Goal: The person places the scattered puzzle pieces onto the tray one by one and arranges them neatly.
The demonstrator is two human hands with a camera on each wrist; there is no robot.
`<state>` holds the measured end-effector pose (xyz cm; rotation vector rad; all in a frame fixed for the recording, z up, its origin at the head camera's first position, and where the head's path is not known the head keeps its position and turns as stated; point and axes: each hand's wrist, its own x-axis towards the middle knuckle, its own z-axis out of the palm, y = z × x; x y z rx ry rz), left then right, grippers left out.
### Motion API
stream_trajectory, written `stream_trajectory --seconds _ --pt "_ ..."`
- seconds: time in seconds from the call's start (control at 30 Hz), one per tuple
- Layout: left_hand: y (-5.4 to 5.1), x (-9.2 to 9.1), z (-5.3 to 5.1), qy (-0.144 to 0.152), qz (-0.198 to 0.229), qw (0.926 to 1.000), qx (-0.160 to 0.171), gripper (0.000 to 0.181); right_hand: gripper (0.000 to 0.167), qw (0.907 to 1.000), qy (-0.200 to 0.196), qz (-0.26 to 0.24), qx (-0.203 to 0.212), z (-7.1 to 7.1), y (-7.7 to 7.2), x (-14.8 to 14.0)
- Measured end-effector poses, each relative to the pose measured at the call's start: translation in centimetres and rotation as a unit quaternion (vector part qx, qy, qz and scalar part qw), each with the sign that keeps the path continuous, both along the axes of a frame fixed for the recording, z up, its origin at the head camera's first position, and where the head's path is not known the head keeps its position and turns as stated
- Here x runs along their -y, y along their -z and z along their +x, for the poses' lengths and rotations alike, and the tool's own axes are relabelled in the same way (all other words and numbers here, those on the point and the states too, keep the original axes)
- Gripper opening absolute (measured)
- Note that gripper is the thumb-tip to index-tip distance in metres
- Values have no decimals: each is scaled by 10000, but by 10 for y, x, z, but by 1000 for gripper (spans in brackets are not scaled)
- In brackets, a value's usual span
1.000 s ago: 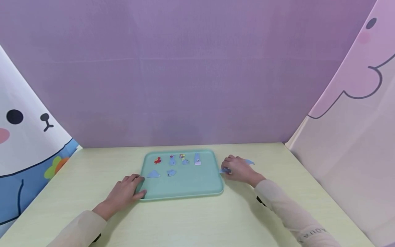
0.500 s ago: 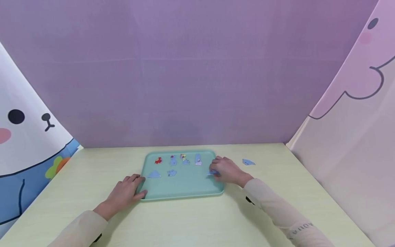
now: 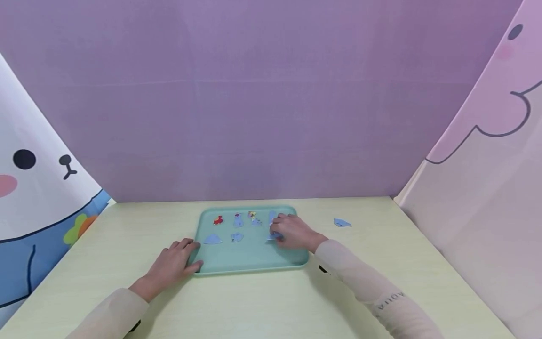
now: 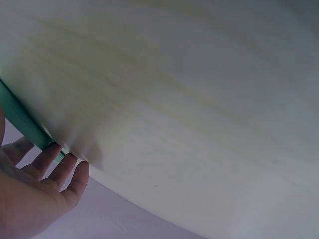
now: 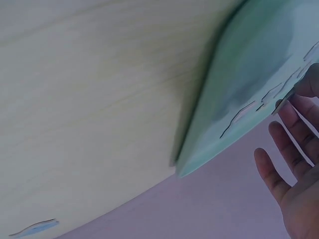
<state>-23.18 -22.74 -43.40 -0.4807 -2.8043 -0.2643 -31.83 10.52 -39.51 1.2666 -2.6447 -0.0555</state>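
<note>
A pale green tray lies on the table with flat puzzle pieces on it. My left hand rests at the tray's left edge, fingers spread and thumb near the front left corner. Over the right half of the tray, my right hand pinches a thin blue puzzle piece between thumb and finger. In the right wrist view that piece is seen edge-on, the other fingers loosely bent. The hand partly covers a tall blue piece in the back row.
The back row also has a red piece and blue and yellow ones. A blue triangular piece and a small blue piece lie in front. Another blue piece is on the table, right of the tray. A purple cloth hangs behind.
My right hand has carried the pinched puzzle piece leftward from beside the tray to over it, uncovering the blue piece on the table. The left hand has stayed at the tray's edge.
</note>
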Motion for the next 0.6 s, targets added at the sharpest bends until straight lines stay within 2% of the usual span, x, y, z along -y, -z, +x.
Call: stream_trajectory --seconds 0.6 --pt "-1 -1 0 -12 -14 10000 90 46 18 9991 101 309 284 -13 1 40"
